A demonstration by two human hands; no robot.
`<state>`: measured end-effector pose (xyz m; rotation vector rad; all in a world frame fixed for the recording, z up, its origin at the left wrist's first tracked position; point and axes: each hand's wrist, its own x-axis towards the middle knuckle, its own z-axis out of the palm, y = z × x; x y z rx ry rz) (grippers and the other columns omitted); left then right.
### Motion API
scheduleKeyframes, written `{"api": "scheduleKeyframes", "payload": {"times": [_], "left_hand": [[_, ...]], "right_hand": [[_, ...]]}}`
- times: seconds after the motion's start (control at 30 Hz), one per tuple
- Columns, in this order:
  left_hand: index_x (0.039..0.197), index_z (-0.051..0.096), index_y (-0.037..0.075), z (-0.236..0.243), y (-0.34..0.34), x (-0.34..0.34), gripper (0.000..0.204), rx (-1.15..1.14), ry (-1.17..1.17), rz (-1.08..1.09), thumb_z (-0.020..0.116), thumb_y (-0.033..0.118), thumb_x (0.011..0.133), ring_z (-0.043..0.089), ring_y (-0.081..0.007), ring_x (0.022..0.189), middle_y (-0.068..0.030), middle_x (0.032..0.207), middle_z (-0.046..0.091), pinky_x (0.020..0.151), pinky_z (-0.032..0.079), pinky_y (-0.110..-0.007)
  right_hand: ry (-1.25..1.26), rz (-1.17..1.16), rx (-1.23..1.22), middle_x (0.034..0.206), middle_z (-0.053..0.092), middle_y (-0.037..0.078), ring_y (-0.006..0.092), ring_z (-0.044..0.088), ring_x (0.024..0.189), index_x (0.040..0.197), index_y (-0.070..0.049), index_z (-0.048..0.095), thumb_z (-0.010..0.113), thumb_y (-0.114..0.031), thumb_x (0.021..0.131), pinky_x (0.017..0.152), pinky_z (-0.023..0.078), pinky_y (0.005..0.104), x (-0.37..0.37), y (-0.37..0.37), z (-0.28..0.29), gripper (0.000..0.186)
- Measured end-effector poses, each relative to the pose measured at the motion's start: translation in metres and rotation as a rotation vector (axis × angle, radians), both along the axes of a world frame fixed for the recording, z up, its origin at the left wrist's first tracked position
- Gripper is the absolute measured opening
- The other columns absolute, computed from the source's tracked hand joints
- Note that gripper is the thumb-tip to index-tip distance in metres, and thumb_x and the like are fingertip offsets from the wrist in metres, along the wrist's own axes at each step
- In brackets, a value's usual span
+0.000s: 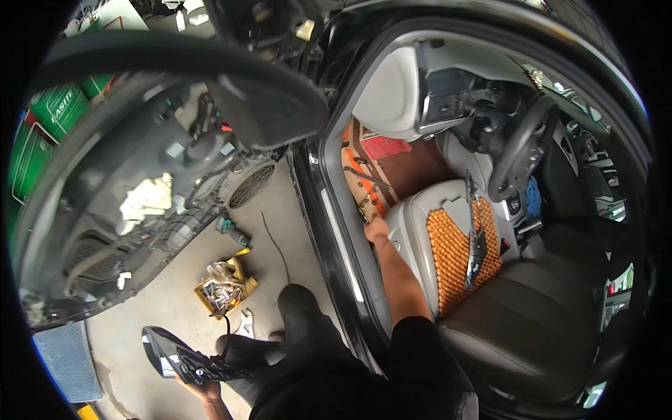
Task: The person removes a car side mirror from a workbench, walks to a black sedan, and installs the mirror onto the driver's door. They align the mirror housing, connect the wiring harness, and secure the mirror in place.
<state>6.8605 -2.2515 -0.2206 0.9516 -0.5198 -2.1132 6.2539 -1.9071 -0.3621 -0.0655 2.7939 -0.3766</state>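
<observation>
My left hand [201, 390] grips a long, glossy black plastic car part [183, 358] from below, out beside the open door. A black cable hangs by that part; its exact kind is unclear. My right hand [376, 229] reaches inside the car, closed at the outer side of the driver's seat [413, 227]. Its fingertips are mostly hidden, and what they hold cannot be made out. Just ahead of it lies a patterned orange and brown floor mat [357, 183] with dark strips on it. A long black trim piece [477, 245] rests across the orange beaded seat cover [446, 259].
The opened door [140, 147] has its inner side stripped, with wiring and a speaker [253, 183] exposed. A yellow box of small hardware [224, 288] and a green-and-black power tool [231, 229] are on the floor. The steering wheel [521, 150] is beyond the seat.
</observation>
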Motion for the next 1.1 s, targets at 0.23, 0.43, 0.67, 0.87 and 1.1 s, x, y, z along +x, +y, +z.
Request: {"api": "scheduleKeyframes", "payload": {"times": [0.23,0.43,0.67,0.87,1.1], "left_hand": [[0.128,0.062,0.010,-0.160,-0.012,-0.074,0.049,-0.080,0.133,0.151,0.055,0.045,0.095,0.066,-0.0312,0.105,-0.0124,0.116,0.068,0.093,0.055,-0.049],[0.129,0.063,0.009,-0.243,-0.019,-0.062,0.041,-0.042,0.207,0.231,0.051,0.035,0.100,0.061,-0.0302,0.117,-0.0104,0.127,0.066,0.105,0.046,-0.050],[0.135,0.057,0.009,-0.254,-0.008,-0.066,0.055,-0.131,0.210,0.217,0.054,0.048,0.096,0.058,-0.0274,0.121,-0.0077,0.133,0.062,0.108,0.043,-0.049],[0.136,0.057,0.009,-0.274,-0.022,-0.072,0.060,-0.037,0.170,0.297,0.053,0.053,0.096,0.058,-0.0292,0.121,-0.0092,0.132,0.062,0.108,0.043,-0.050],[0.136,0.058,0.012,-0.275,-0.023,-0.083,0.057,-0.129,0.331,0.021,0.051,0.052,0.095,0.057,-0.0295,0.123,-0.0072,0.134,0.062,0.108,0.042,-0.053]], "right_hand": [[0.438,-0.214,0.035,0.117,0.065,0.024,0.0378,0.064,0.109,0.120,0.004,0.058,0.061,-0.022,0.088,0.094,0.052,0.0444,-0.169,0.035,-0.113,0.041],[0.267,-0.387,0.015,0.121,0.064,0.018,0.0365,0.061,0.114,0.113,-0.005,0.068,0.053,-0.015,0.095,0.092,0.053,0.0472,-0.184,0.000,-0.133,0.025],[0.300,-0.450,0.011,0.119,0.064,0.018,0.0374,0.062,0.111,0.109,-0.004,0.071,0.057,-0.017,0.094,0.090,0.054,0.0462,-0.186,0.007,-0.136,0.025],[0.411,-0.500,-0.128,0.101,0.068,0.025,0.0416,0.067,0.093,0.103,0.001,0.069,0.067,-0.029,0.090,0.083,0.054,0.0505,-0.172,0.018,-0.143,0.033],[0.799,-0.366,-0.716,0.088,0.070,0.020,0.0358,0.068,0.082,0.093,-0.001,0.064,0.064,-0.012,0.087,0.077,0.053,0.0437,-0.109,-0.006,-0.112,0.013]]}}
